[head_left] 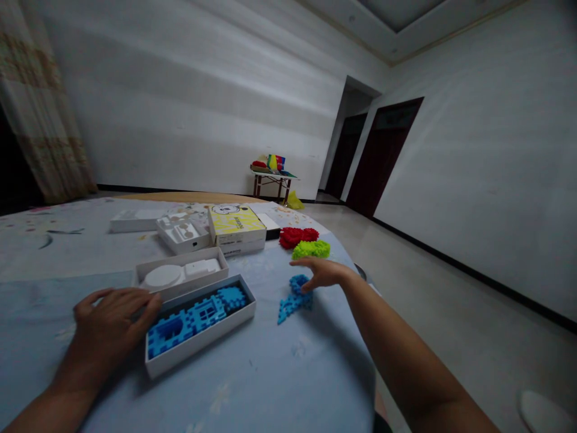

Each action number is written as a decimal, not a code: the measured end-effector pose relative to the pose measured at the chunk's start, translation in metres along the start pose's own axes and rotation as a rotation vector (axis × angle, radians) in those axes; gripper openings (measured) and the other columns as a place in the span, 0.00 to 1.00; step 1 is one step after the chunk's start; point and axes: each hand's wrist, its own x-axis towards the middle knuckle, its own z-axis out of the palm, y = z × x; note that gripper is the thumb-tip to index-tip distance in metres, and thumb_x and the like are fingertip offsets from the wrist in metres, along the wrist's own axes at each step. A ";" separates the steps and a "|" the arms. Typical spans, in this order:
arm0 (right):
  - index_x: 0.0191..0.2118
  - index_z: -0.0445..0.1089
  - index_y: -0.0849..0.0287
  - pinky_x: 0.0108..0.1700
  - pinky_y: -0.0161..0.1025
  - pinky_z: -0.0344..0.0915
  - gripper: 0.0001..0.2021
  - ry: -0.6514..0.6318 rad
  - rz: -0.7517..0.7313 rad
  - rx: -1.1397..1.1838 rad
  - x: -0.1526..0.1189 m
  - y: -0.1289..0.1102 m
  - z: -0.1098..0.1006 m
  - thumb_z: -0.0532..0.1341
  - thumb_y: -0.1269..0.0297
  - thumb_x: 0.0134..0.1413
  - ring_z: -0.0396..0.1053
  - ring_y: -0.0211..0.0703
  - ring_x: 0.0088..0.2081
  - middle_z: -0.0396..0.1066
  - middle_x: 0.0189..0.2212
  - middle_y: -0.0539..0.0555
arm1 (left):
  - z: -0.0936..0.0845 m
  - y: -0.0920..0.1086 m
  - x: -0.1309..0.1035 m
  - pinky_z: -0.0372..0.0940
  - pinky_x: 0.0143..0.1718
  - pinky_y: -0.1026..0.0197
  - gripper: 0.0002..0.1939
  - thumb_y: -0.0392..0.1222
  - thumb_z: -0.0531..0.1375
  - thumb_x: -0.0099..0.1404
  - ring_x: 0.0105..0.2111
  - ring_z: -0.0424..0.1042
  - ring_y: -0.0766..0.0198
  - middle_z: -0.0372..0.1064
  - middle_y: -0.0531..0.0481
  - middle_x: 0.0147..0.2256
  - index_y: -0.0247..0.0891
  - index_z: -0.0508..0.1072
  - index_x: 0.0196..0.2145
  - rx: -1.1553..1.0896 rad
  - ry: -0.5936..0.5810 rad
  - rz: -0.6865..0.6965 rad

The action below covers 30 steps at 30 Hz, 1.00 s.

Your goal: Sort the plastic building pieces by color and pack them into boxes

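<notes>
My right hand (323, 273) is over a small group of loose blue plastic interlocking pieces (295, 304). Its thumb and index finger are apart, with the thumb tip close to the pieces; whether it touches them I cannot tell. My left hand (115, 316) rests flat at the left end of a long white open box (202, 343), fingers stretched out and thumb over the corner. Inside that box lie several blue interlocking pieces (198, 319), some with square or window-like cutouts. Lime green pieces (311, 249) and red pieces (297, 236) are piled just beyond my right hand.
Behind the blue pieces' box stands a white box (220, 258) with a round white item (164, 276). Farther back are a yellow-and-white cartoon box (237, 228), a white tray (183, 234) and another white box (135, 221). The cloth-covered table (252, 391) curves away at right. A small table (273, 175) stands by the wall.
</notes>
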 end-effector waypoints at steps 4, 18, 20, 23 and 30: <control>0.62 0.49 0.55 0.60 0.48 0.47 0.49 -0.156 0.007 -0.078 0.000 0.004 0.010 0.70 0.59 0.30 0.44 0.54 0.62 0.44 0.63 0.59 | -0.001 0.000 -0.002 0.51 0.45 0.47 0.16 0.48 0.47 0.59 0.35 0.71 0.55 0.76 0.47 0.31 0.43 0.72 0.29 0.148 -0.033 0.058; 0.55 0.61 0.59 0.50 0.40 0.60 0.34 -0.084 0.004 -0.180 0.019 0.025 0.022 0.63 0.71 0.36 0.63 0.51 0.51 0.64 0.52 0.59 | 0.001 -0.003 -0.007 0.50 0.48 0.45 0.14 0.47 0.48 0.60 0.37 0.71 0.53 0.76 0.47 0.32 0.43 0.72 0.30 0.121 -0.013 0.056; 0.55 0.61 0.59 0.50 0.41 0.61 0.33 -0.027 0.051 -0.201 0.021 0.026 0.025 0.64 0.68 0.37 0.63 0.52 0.51 0.64 0.53 0.60 | 0.000 -0.002 -0.007 0.50 0.47 0.45 0.14 0.46 0.48 0.60 0.37 0.71 0.53 0.75 0.47 0.32 0.42 0.72 0.30 0.113 -0.017 0.060; 0.55 0.60 0.60 0.50 0.42 0.61 0.33 -0.001 0.107 -0.214 0.020 0.026 0.027 0.64 0.64 0.38 0.62 0.53 0.52 0.62 0.53 0.62 | -0.003 0.000 -0.005 0.51 0.46 0.46 0.15 0.47 0.48 0.59 0.36 0.71 0.53 0.75 0.46 0.31 0.41 0.72 0.29 0.125 -0.014 0.060; 0.53 0.63 0.60 0.49 0.42 0.61 0.31 0.006 0.056 -0.194 0.027 0.030 0.031 0.65 0.63 0.38 0.64 0.52 0.49 0.66 0.50 0.60 | -0.007 0.005 -0.002 0.51 0.45 0.46 0.16 0.47 0.48 0.60 0.35 0.71 0.53 0.76 0.45 0.31 0.42 0.73 0.28 0.143 -0.026 0.052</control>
